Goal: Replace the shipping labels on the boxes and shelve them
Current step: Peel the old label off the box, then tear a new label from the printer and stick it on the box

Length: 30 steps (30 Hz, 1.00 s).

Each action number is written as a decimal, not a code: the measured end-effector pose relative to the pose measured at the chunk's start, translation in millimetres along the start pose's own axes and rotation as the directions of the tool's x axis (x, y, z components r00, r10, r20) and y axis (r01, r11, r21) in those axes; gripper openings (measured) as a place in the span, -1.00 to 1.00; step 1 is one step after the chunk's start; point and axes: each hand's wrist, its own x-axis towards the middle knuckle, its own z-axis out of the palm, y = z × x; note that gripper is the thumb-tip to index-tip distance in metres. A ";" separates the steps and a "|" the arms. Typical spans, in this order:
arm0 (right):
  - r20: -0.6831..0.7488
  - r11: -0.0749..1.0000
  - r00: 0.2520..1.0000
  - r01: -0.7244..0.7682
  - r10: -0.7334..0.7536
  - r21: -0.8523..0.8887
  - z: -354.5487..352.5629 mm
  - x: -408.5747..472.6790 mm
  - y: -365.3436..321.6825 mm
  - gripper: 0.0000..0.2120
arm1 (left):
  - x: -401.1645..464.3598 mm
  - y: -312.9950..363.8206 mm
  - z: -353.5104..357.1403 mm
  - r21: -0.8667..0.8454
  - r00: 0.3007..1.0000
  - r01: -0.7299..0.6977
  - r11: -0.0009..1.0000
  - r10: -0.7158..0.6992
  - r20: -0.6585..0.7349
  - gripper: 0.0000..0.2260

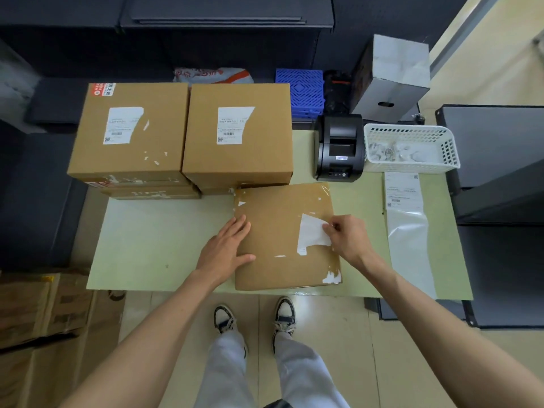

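A flat brown box [282,231] lies on the pale green table [159,231] in front of me. My left hand [229,248] rests flat on the box's left edge with straight fingers. My right hand [347,237] pinches the right edge of a partly torn white label [310,234] stuck on the box top. Two larger brown boxes stand at the back of the table: the left box [129,134] and the right box [238,134], each carrying a torn white shipping label. A strip of fresh labels [403,192] on glossy backing lies at the table's right.
A black label printer [338,148] and a white plastic basket [412,148] with paper scraps stand at the back right. A blue crate [300,92] and a grey box [391,78] sit behind. Dark shelving [500,172] stands at the right. Flattened cardboard [38,313] lies lower left.
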 end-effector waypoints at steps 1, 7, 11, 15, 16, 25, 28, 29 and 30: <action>-0.002 1.000 1.000 -0.001 0.001 0.009 -2.5 -1.3 2.6 -0.61 | 0.3 -0.2 -0.1 0.005 1.000 0.000 1.000 0.000 0.001 -0.23; -0.073 0.999 0.997 -0.030 0.028 -0.024 -10.1 -13.3 30.4 -0.66 | 2.2 1.8 0.6 0.014 1.000 0.003 1.000 -0.003 0.011 -0.24; -0.217 0.999 0.975 -0.053 0.051 -0.002 -43.1 -12.9 47.1 -0.70 | 3.4 -1.2 2.5 0.024 1.000 -0.003 1.000 0.003 0.013 -0.23; -0.249 0.999 0.967 -0.045 0.049 0.024 -64.2 -9.1 45.0 -0.74 | 4.9 4.4 -1.1 0.058 0.999 -0.004 0.998 0.002 0.032 -0.23; -0.245 0.999 0.969 -0.031 0.037 0.031 -63.3 -9.1 40.9 -0.73 | 6.3 8.1 -5.1 0.086 0.999 0.000 0.996 -0.004 0.051 -0.23; -0.213 0.974 0.974 0.117 -0.074 0.196 -54.6 -14.9 1.1 -0.76 | 4.7 119.4 -45.2 -0.554 0.986 0.025 0.832 -0.113 -0.126 -0.58; -0.210 0.947 0.968 0.192 -0.140 0.256 -57.0 -23.0 -14.5 -0.80 | 5.4 162.2 -46.4 -0.836 0.984 0.057 0.546 -0.173 -0.046 -0.53; -0.205 0.936 0.967 0.205 -0.149 0.288 -59.4 -25.8 -18.3 -0.82 | 6.9 171.1 -46.5 -0.874 0.983 0.058 0.482 -0.179 -0.034 -0.51; -0.197 0.919 0.969 0.210 -0.149 0.335 -62.2 -28.3 -21.2 -0.83 | 8.1 176.7 -47.6 -0.894 0.984 0.058 0.444 -0.177 -0.024 -0.51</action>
